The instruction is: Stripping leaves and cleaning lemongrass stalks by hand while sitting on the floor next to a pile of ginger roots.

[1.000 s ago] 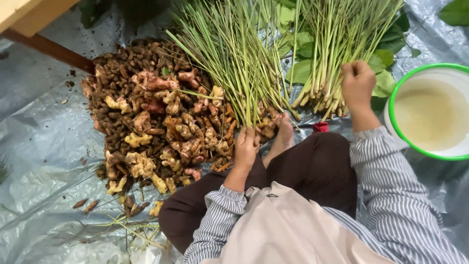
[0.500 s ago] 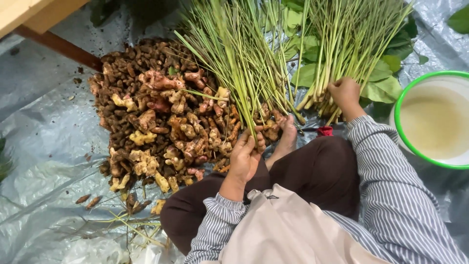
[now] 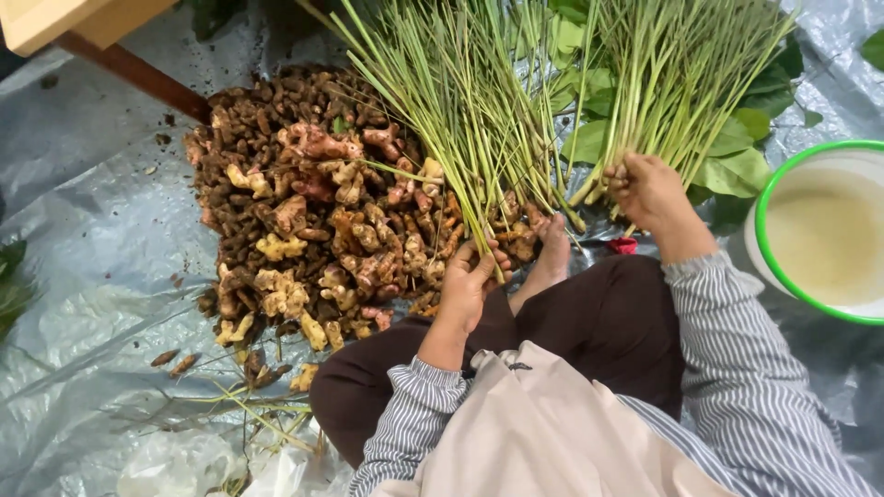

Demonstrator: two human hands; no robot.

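Observation:
I sit on a grey plastic sheet with my legs folded. My left hand [image 3: 470,281] grips the cut ends of a lemongrass bundle [image 3: 451,101] lying over a pile of brown and yellowish roots [image 3: 304,212]. My right hand [image 3: 645,189] closes on the base of a second lemongrass bundle [image 3: 672,83] that fans out toward the top right. A bare foot [image 3: 551,258] rests between my two hands.
A white basin with a green rim [image 3: 824,230] holding cloudy liquid stands at the right. Broad green leaves [image 3: 737,156] lie under the right bundle. A small red item [image 3: 623,245] lies by my knee. A wooden leg [image 3: 129,69] crosses the top left. Loose stalks and a clear bag [image 3: 212,451] lie bottom left.
My right hand has come down from higher up onto the base of the right bundle and closed on it. My left hand has stayed at the left bundle's cut ends.

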